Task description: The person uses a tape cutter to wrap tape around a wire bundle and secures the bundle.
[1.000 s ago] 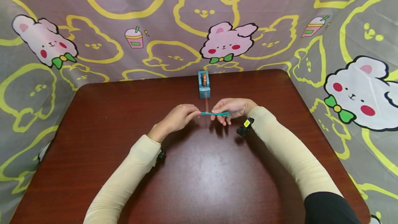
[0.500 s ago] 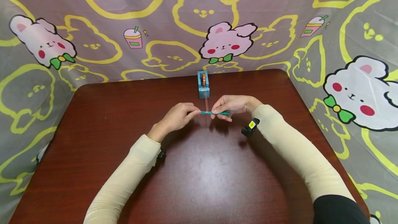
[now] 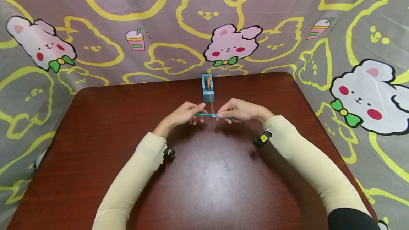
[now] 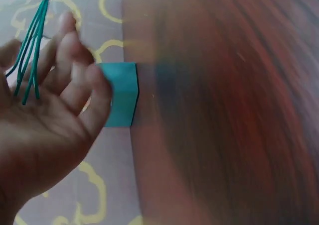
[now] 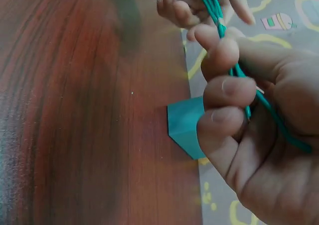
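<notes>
A bundle of thin green wire-like strands (image 3: 207, 115) is held level above the table, between both hands. My right hand (image 3: 242, 110) pinches it near the middle with thumb and fingers; loose ends run past the fingers towards the palm in the right wrist view. My left hand (image 3: 183, 114) is at the other end, its fingers loosely spread; in the left wrist view the strand ends (image 4: 33, 56) fan out before the palm, not gripped. A strip of clear tape (image 3: 211, 106) runs from the blue tape dispenser (image 3: 208, 96) to the bundle.
The dispenser, with an orange roll (image 3: 208, 83), stands near the back edge of the dark reddish-brown table (image 3: 127, 109). Patterned cloth (image 3: 172, 6) hangs behind the table and along its sides. Each wrist carries a small black camera (image 3: 262, 139).
My left hand has let go of the strand ends and spread its fingers, moving slightly left. The right hand keeps its pinch, and its forearm has swung a little to the right.
</notes>
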Available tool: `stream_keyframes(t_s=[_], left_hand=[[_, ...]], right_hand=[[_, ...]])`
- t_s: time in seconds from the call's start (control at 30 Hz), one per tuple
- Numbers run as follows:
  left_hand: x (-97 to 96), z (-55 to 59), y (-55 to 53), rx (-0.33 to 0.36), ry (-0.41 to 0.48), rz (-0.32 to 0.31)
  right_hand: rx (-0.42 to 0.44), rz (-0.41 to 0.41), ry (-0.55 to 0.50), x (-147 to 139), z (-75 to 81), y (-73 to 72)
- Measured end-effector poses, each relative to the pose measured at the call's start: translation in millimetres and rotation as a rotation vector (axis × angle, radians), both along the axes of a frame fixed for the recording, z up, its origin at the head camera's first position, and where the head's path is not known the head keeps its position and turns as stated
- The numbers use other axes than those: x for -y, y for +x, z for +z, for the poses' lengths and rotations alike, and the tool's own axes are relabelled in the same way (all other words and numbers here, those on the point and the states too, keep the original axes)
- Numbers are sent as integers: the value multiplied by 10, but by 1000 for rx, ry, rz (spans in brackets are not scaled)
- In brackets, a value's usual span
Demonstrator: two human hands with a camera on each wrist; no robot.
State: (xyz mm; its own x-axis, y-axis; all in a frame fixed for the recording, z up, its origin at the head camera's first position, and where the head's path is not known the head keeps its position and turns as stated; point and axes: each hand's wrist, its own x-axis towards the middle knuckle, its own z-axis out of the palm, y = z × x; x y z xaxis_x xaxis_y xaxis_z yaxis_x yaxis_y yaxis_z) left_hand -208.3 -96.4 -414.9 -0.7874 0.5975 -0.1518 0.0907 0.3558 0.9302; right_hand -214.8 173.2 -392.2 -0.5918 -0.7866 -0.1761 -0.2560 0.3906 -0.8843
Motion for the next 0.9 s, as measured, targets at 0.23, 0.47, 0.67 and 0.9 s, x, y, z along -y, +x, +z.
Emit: stream_keyframes(t_s=[0.23, 0.47, 0.67, 0.9], left_hand=[[58, 16, -138, 424, 77, -39], [35, -42, -203, 435, -10, -87], [14, -80, -194, 438, -15, -100], [4, -92, -194, 435, 21, -137]], right_hand=[[-255, -36, 53, 25, -24, 116], [-483, -52, 118, 30, -125, 232], [-666, -65, 110, 46, -206, 278], [-771, -89, 130, 38, -217, 309]])
